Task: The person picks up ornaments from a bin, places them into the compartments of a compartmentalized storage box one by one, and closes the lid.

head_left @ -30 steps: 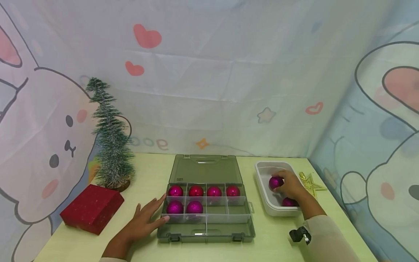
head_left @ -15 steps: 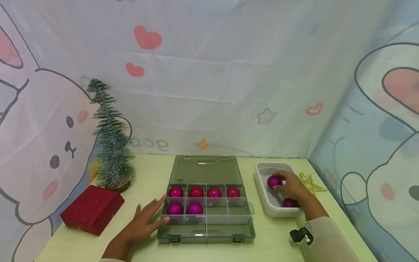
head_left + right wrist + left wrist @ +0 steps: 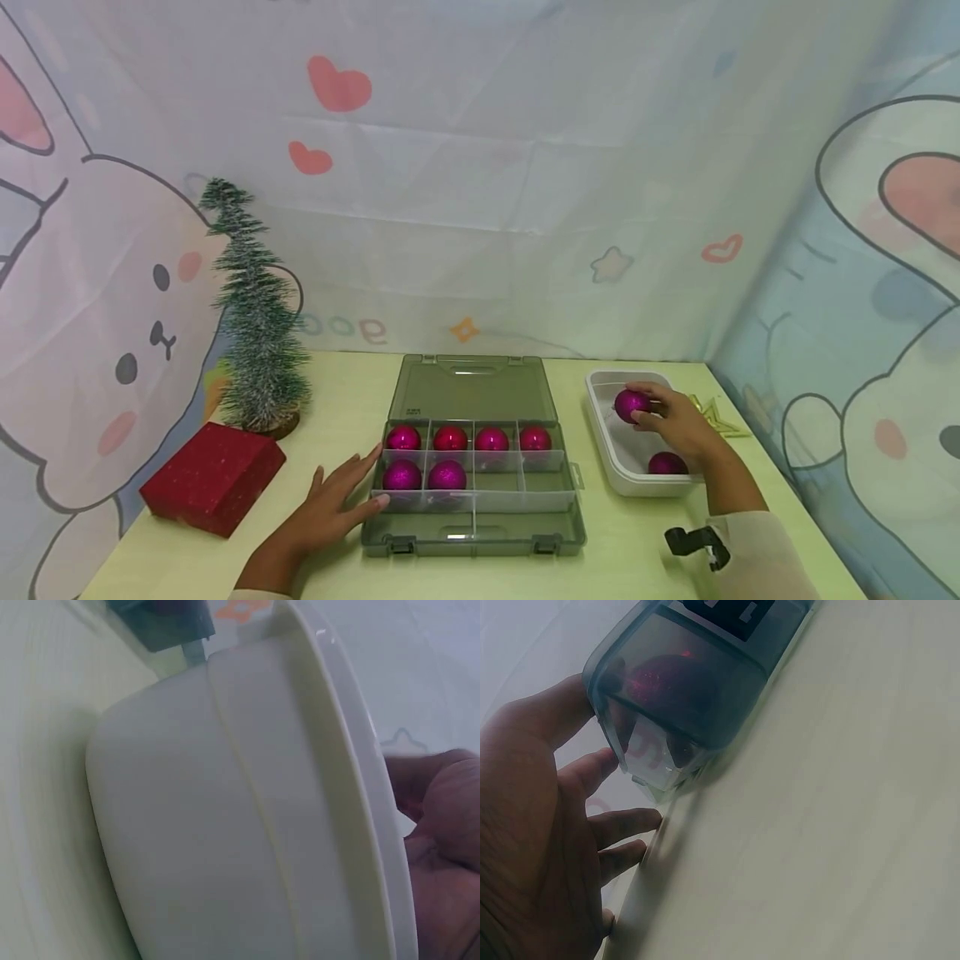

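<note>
My right hand (image 3: 681, 427) pinches a purple glitter bauble (image 3: 632, 406) above the inside of a white plastic tub (image 3: 618, 477). A second purple glitter bauble (image 3: 667, 463) lies at the tub's near end. In the right wrist view the tub's wall (image 3: 202, 802) hides most of the fingers and the bauble. With fingers spread, my left hand (image 3: 330, 507) touches the left side of an open, see-through grey compartment box (image 3: 528, 529). Shiny pink and red baubles (image 3: 450, 438) fill its back row. Two purple glitter baubles (image 3: 447, 476) sit in the left compartments of the middle row.
A gold star ornament (image 3: 718, 421) lies right of the tub, partly behind the right hand. On the left stand a small artificial Christmas tree (image 3: 261, 350) and a dark red box (image 3: 213, 479). The grey box's lid (image 3: 472, 390) lies open toward the printed cloth backdrop.
My right hand has lifted the purple bauble slightly higher from the tub, and its wrist has turned a little. The left hand stays in place at the compartment box.
</note>
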A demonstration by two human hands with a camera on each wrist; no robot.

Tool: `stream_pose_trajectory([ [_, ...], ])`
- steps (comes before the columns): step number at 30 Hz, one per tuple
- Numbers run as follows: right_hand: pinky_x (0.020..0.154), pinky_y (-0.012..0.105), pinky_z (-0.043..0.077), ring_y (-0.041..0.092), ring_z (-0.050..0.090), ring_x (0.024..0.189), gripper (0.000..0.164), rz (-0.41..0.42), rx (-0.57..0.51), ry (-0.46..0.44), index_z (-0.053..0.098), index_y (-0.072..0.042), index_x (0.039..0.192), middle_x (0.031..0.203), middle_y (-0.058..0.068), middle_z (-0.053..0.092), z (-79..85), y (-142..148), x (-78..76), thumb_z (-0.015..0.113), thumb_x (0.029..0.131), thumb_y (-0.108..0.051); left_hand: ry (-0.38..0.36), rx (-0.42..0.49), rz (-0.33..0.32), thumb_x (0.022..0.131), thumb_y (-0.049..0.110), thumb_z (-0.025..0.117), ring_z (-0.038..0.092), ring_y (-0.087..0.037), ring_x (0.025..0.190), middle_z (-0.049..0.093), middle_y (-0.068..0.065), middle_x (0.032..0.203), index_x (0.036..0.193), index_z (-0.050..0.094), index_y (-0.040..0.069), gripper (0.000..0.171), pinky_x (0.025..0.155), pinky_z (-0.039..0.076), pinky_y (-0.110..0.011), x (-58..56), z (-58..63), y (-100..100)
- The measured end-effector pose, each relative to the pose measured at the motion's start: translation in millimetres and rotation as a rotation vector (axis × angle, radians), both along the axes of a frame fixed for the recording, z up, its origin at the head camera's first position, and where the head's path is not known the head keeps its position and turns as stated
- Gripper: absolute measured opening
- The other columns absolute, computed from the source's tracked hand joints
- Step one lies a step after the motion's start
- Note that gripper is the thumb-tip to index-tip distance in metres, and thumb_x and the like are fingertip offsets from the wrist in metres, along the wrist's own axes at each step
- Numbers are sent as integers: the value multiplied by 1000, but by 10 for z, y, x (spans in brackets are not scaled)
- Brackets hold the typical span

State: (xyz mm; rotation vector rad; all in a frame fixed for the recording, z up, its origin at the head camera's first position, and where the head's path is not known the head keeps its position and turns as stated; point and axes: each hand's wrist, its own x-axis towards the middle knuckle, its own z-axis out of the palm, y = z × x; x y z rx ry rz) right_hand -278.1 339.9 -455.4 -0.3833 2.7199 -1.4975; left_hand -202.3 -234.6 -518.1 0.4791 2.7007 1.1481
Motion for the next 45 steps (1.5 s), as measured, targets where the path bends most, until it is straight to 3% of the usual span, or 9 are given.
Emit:
stream_pose_trajectory([
  [4, 93, 19, 57, 51, 59, 143, 67, -74, -12, 3, 54, -4, 157, 154, 29, 60, -10, -4, 16, 82, 97, -7, -4, 6, -3, 109, 47, 64, 16, -57, 167, 31, -20, 179, 176, 24, 21, 82, 121, -18, -85, 4, 14, -1],
  [8, 90, 20, 56, 45, 65, 136, 68, -133, -16, 15, 57, -6, 154, 151, 28, 63, -22, -28, 24, 87, 93, -7, -4, 9, -5, 109, 47, 63, 16, -57, 167, 31, -20, 179, 176, 24, 21, 82, 121, -18, -85, 6, 20, 1],
  [15, 89, 15, 57, 61, 55, 143, 64, -85, -64, 78, 52, 0, 157, 159, 30, 43, 7, -60, 84, 80, 99, -4, 2, 11, -5, 109, 46, 64, 17, -57, 166, 33, -20, 178, 176, 25, 20, 82, 121, -18, -85, 22, 30, 6],
  [24, 91, 13, 55, 59, 55, 145, 65, -63, -92, 101, 49, -3, 161, 162, 27, 45, 73, -127, 147, 77, 103, -10, 20, -4, -1, 109, 47, 64, 18, -57, 166, 33, -20, 178, 176, 25, 20, 82, 121, -16, -86, 15, 18, 1],
  [27, 92, 14, 56, 51, 63, 139, 64, -54, -76, 120, 50, -5, 161, 161, 26, 47, 45, -172, 151, 77, 104, -12, 18, -3, -1, 108, 47, 64, 18, -57, 166, 33, -19, 179, 176, 25, 20, 82, 121, -16, -86, 17, 11, -1],
  [29, 91, 15, 57, 35, 68, 132, 63, -44, -64, 141, 51, -4, 161, 157, 25, 50, 32, -217, 156, 77, 104, -12, 15, 0, 0, 108, 47, 64, 18, -57, 166, 32, -19, 179, 176, 26, 21, 82, 121, -17, -85, 23, 9, -3],
  [34, 89, 17, 58, 0, 64, 116, 64, -10, -63, 179, 51, -2, 161, 155, 25, 53, 26, -337, 176, 77, 103, -13, 13, 4, -3, 108, 47, 64, 17, -56, 167, 32, -18, 179, 176, 26, 23, 82, 121, -18, -85, 26, -2, -15],
  [39, 88, 18, 59, -3, 62, 117, 61, 3, -72, 202, 57, -4, 157, 153, 23, 59, 21, -451, 197, 80, 101, -10, 31, 9, -8, 109, 46, 64, 19, -57, 166, 33, -19, 179, 176, 26, 22, 81, 120, -16, -87, 13, 0, -14],
  [45, 87, 22, 60, 6, 65, 118, 61, 44, -55, 216, 58, -4, 157, 151, 24, 64, 33, -583, 227, 79, 100, -8, 33, 5, -9, 109, 46, 64, 20, -57, 166, 33, -19, 179, 176, 26, 21, 81, 120, -15, -87, 3, -1, -8],
])
